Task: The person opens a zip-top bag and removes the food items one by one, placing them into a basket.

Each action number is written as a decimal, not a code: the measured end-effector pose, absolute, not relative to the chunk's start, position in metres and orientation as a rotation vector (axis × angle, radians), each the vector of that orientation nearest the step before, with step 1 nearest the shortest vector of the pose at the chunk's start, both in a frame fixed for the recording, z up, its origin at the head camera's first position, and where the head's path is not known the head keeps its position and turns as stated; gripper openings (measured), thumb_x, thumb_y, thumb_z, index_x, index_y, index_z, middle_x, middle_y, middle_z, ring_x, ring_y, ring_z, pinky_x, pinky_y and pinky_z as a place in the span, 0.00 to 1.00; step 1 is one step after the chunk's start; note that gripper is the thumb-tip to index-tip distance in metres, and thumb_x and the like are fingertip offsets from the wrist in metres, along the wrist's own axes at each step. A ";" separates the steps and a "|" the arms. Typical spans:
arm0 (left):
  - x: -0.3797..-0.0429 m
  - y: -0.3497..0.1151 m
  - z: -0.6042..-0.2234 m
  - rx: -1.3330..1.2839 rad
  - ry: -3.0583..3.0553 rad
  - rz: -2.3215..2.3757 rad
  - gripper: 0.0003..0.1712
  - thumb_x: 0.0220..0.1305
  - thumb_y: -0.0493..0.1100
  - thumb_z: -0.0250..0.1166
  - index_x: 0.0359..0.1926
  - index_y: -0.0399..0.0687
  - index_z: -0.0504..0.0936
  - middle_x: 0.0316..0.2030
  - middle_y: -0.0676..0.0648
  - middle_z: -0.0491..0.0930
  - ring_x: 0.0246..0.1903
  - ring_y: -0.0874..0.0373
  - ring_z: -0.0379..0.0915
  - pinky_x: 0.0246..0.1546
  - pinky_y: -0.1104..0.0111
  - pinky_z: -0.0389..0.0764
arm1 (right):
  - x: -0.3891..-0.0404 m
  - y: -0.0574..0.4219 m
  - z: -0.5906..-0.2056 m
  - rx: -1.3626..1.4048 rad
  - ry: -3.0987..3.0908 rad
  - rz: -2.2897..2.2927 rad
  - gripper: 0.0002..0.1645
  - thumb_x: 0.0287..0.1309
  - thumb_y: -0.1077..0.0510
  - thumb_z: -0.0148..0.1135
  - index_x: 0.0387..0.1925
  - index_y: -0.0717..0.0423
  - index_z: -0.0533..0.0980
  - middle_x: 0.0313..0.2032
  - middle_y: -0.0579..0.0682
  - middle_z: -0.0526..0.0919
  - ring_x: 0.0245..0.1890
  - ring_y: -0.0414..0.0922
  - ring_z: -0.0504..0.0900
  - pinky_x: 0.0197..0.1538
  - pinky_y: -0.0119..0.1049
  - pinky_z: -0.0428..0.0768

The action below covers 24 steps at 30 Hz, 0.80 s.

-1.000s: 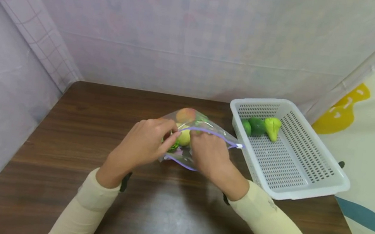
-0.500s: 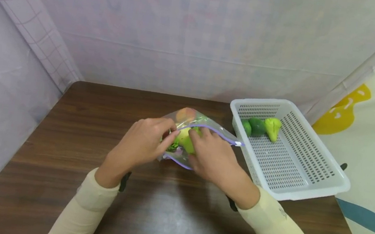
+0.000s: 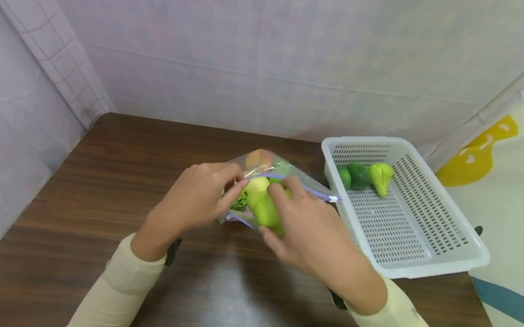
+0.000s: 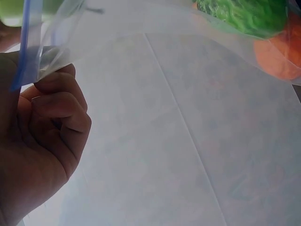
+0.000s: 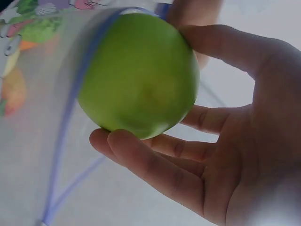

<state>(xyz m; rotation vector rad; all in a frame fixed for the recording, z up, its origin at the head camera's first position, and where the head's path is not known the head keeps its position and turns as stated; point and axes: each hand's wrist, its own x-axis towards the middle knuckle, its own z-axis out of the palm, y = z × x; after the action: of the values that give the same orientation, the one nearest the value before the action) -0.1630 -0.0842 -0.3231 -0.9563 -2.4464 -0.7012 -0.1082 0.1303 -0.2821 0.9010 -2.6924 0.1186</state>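
A clear zip bag (image 3: 306,181) with purple edges lies on the table, its mouth gaping. My left hand (image 3: 196,193) pinches the purple edge (image 4: 24,56) on the bag's left side. My right hand (image 3: 315,230) grips a green apple (image 5: 141,77) at the bag's mouth, thumb on one side and fingers on the other. Inside the bag are an orange-red fruit (image 3: 260,159), a pale yellow fruit (image 3: 256,184) and leafy green pieces (image 3: 240,202). The right hand hides part of the bag's front edge.
To the right stands a white perforated basket (image 3: 394,223). At its far left lie a dark green avocado-like item (image 3: 359,176), a smaller green item (image 3: 344,178) and a yellow-green pear-shaped item (image 3: 380,178). Behind the brown table (image 3: 89,208) hangs a pale curtain (image 3: 260,98).
My right hand has drawn back out of the bag, toward me and to the right, bringing the green apple up to the mouth. The left hand stays at the bag's edge.
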 end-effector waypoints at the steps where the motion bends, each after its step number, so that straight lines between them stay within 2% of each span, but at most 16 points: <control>1: -0.163 -0.084 -0.323 -0.957 -2.443 -0.703 0.08 0.65 0.39 0.62 0.30 0.41 0.82 0.19 0.50 0.78 0.15 0.62 0.67 0.12 0.69 0.71 | -0.106 0.131 -0.279 0.901 -2.693 0.124 0.31 0.48 0.43 0.71 0.48 0.56 0.73 0.45 0.58 0.77 0.19 0.43 0.72 0.15 0.34 0.74; 17: -0.165 -0.086 -0.325 -0.909 -2.482 -0.705 0.08 0.66 0.41 0.62 0.31 0.43 0.81 0.19 0.51 0.77 0.15 0.62 0.66 0.12 0.69 0.69 | -0.101 0.158 -0.240 0.981 -2.700 0.252 0.32 0.47 0.46 0.72 0.50 0.57 0.71 0.48 0.55 0.74 0.24 0.44 0.75 0.26 0.38 0.81; 21: -0.165 -0.086 -0.324 -0.902 -2.475 -0.697 0.09 0.66 0.41 0.62 0.30 0.43 0.81 0.19 0.51 0.77 0.15 0.62 0.66 0.13 0.69 0.69 | -0.104 0.173 -0.225 0.938 -2.649 0.273 0.32 0.47 0.48 0.71 0.49 0.60 0.70 0.46 0.55 0.73 0.23 0.45 0.73 0.26 0.38 0.78; 24: -0.165 -0.086 -0.323 -0.901 -2.470 -0.691 0.09 0.66 0.41 0.62 0.30 0.43 0.81 0.19 0.51 0.77 0.15 0.62 0.66 0.13 0.68 0.69 | -0.110 0.185 -0.215 0.867 -2.620 0.281 0.34 0.48 0.49 0.70 0.52 0.61 0.69 0.45 0.57 0.72 0.22 0.47 0.70 0.24 0.39 0.74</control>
<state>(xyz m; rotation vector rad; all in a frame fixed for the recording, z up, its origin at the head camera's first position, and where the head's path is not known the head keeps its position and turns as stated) -0.1655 -0.0862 -0.3227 -0.9011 -2.4702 -0.6910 -0.1096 0.1848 -0.2154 0.8669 -2.6203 0.2808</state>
